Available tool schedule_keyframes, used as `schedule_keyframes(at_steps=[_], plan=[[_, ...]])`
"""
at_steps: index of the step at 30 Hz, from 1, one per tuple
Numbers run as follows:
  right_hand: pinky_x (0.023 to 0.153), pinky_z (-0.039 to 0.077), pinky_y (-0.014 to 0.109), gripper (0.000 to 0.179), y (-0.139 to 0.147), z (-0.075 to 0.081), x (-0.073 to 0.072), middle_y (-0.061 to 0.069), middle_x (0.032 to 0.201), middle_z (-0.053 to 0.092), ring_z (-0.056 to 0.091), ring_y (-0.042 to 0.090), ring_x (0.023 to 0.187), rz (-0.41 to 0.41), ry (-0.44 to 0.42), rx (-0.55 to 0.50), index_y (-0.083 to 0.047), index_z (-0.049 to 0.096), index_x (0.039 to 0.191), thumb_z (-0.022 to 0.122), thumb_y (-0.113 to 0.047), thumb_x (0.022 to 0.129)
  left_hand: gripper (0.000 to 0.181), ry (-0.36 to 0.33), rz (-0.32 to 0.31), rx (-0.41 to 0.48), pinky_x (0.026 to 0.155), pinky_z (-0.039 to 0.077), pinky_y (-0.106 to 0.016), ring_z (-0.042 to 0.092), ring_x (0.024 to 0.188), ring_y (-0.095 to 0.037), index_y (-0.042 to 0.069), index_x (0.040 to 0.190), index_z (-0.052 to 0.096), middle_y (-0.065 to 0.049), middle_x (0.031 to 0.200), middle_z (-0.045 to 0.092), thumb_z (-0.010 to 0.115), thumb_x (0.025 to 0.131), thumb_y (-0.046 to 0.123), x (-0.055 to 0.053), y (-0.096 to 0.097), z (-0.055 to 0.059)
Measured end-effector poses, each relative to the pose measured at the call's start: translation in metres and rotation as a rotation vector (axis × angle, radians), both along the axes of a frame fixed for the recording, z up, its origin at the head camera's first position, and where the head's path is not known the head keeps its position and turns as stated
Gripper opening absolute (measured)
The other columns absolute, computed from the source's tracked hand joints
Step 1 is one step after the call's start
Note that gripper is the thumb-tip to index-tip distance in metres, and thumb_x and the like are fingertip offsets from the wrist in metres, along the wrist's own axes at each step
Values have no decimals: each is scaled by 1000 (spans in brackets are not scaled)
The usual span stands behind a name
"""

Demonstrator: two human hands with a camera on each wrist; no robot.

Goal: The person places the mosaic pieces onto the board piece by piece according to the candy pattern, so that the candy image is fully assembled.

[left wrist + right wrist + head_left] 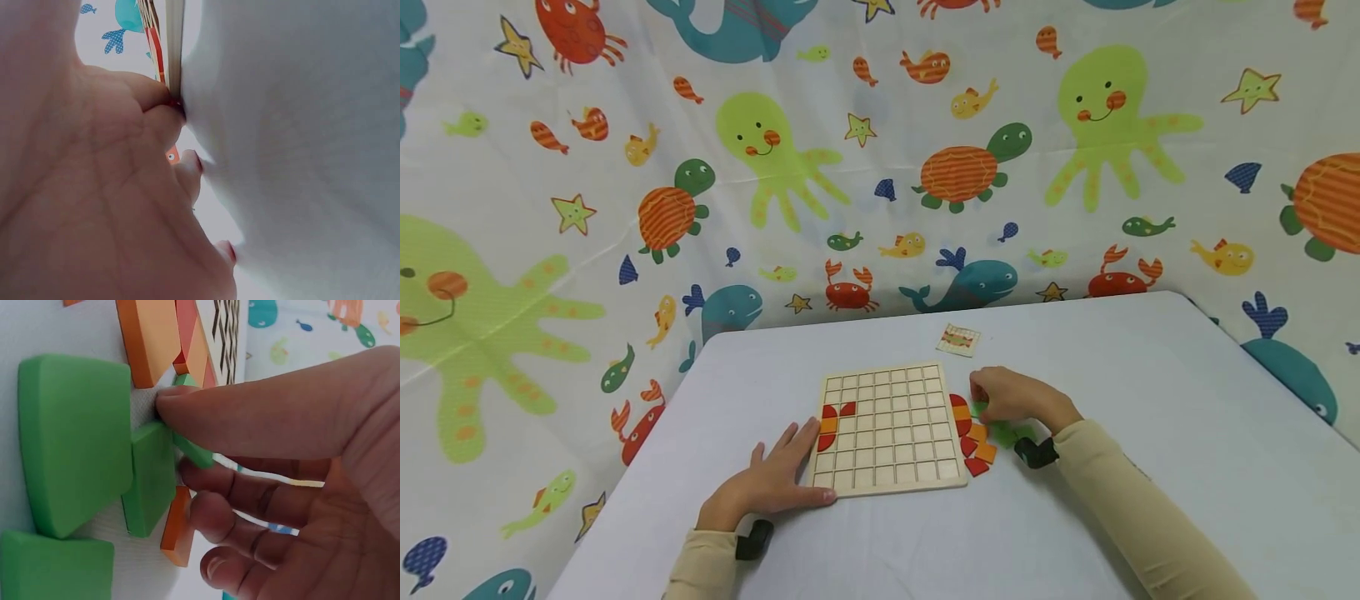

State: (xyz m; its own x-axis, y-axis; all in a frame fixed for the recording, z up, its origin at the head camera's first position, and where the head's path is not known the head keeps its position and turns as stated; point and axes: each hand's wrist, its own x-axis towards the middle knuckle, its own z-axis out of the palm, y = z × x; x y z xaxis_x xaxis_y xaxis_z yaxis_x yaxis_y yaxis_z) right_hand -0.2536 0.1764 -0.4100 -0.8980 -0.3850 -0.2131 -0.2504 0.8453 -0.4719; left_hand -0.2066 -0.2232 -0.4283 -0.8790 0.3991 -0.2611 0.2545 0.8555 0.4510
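A square wooden grid board (891, 475) lies on the table, with several red and orange pieces (828, 425) in cells along its left side. My left hand (769, 477) has its fingers spread at the board's lower left corner; thumb and index finger touch its edges. To the right of the board, my right hand (1011, 394) is low over loose pieces. Its thumb and index finger pinch a small green piece (195, 451) in the right wrist view, with the other fingers curled. Larger green pieces (75, 437) lie beside the thumb.
Red and orange pieces (985, 452) are clustered along the board's right edge. A small pattern card (958, 340) lies beyond the board on the white table (1150, 375). Behind the table hangs a cloth (880, 208) printed with sea animals.
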Motion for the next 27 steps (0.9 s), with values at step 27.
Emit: schedule_keyframes(at_steps=[27], plan=[[81, 57, 33, 9, -15, 0, -5, -2, 91, 73, 63, 18, 83, 92, 51, -369, -9, 81, 100, 74, -4, 96, 121, 2, 12, -16, 119, -1, -80, 8, 163, -40, 9, 172, 21, -15, 177, 21, 86, 82, 59, 1, -1, 0]])
